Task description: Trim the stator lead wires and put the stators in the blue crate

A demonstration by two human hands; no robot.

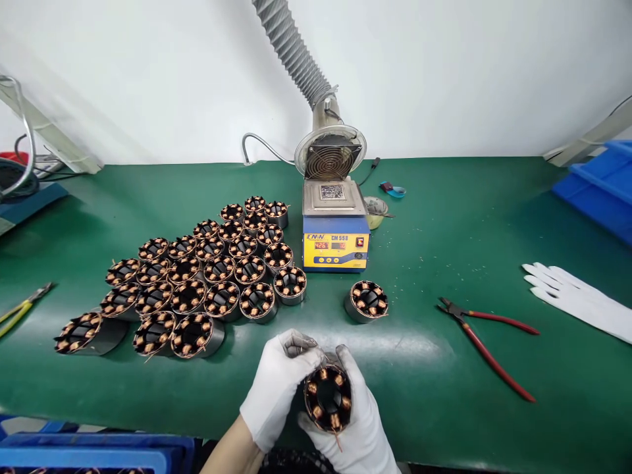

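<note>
Near the front edge of the table, my right hand (363, 421), in a white glove, wraps around a motor stator (312, 409) wound with copper coils. The ring faces up toward me, and a short copper lead hangs from its lower rim. My left hand (284, 375), also gloved and smudged at the fingertips, is closed at the stator's upper left rim. Thumb and fingers pinch a thin wire end there. A single stator (363, 309) stands ahead of my hands to the right. Several more stators (210, 329) stand in a cluster on the left; the one at the far left is tilted.
A yellow-and-blue solder pot (336, 253) sits mid-table under a fume hose (291, 49). Red-handled cutters (486, 352) and a white glove (582, 296) lie right, yellow-handled pliers (24, 309) left. Blue bins (600, 191) stand at the right edge and lower left.
</note>
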